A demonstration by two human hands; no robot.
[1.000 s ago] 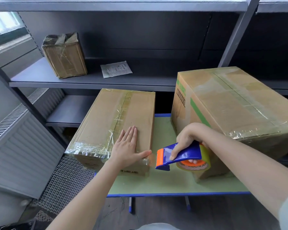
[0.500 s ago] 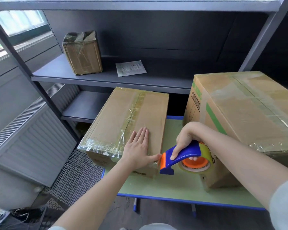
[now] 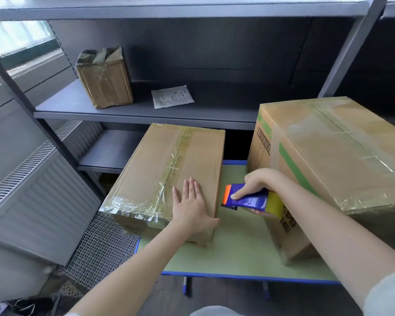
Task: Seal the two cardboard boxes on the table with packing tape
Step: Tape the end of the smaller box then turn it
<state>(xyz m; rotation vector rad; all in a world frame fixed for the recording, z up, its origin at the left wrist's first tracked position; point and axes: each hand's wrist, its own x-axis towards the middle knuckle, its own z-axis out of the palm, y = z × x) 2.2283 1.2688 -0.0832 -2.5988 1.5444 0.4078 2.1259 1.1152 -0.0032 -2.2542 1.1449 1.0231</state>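
Observation:
Two cardboard boxes stand on a green table (image 3: pixel 233 252). The smaller box (image 3: pixel 151 169), at the left, carries clear tape along its top seam and over its near edge. My left hand (image 3: pixel 192 206) lies flat on its near right corner, fingers spread. At the right, the larger box (image 3: pixel 342 160) has glossy tape across its top and green stripes on its side. My right hand (image 3: pixel 258 181) grips a blue and orange tape dispenser (image 3: pixel 249 198) with a yellowish roll, held between the two boxes just above the table, its orange end close to the smaller box's right side.
Dark metal shelving (image 3: pixel 146 112) runs behind the table, holding a small taped box (image 3: pixel 105 80) and a white paper packet (image 3: pixel 172 96). A grey radiator (image 3: pixel 32 190) and a wire mesh panel (image 3: pixel 100 249) sit at the left, below table level.
The dispenser has tipped from nose-down to roughly level and edged toward the smaller box. My left hand stays flat on that box. The view has shifted slightly.

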